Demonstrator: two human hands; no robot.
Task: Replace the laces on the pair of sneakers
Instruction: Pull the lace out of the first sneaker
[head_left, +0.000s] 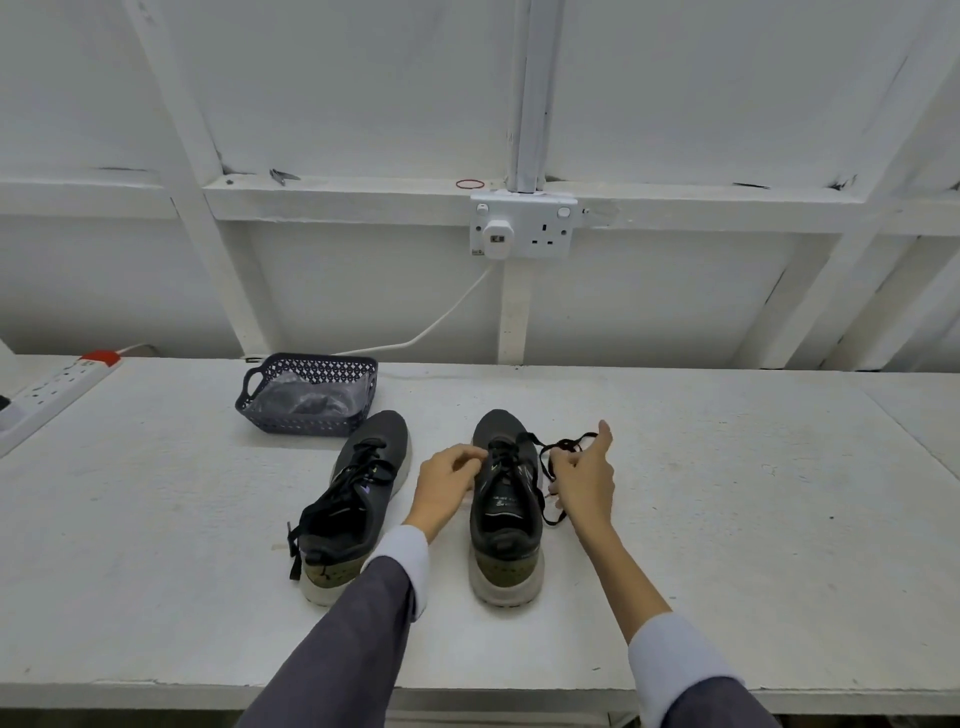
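one sneaker (506, 512) lies between the hands, toe pointing away; left hand (448, 483) seems to pinch the lace (563, 444) at the eyelets, right hand (584, 483) grips its loose length.

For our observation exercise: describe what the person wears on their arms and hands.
Both arms wear grey sleeves, left sleeve and right sleeve, each ending in a white cuff. The left hand and right hand are bare: no gloves, watch or rings visible.

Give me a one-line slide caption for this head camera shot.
Right hand grips a loose black lace beside one sneaker, left hand at its lacing; second sneaker and basket on the table.
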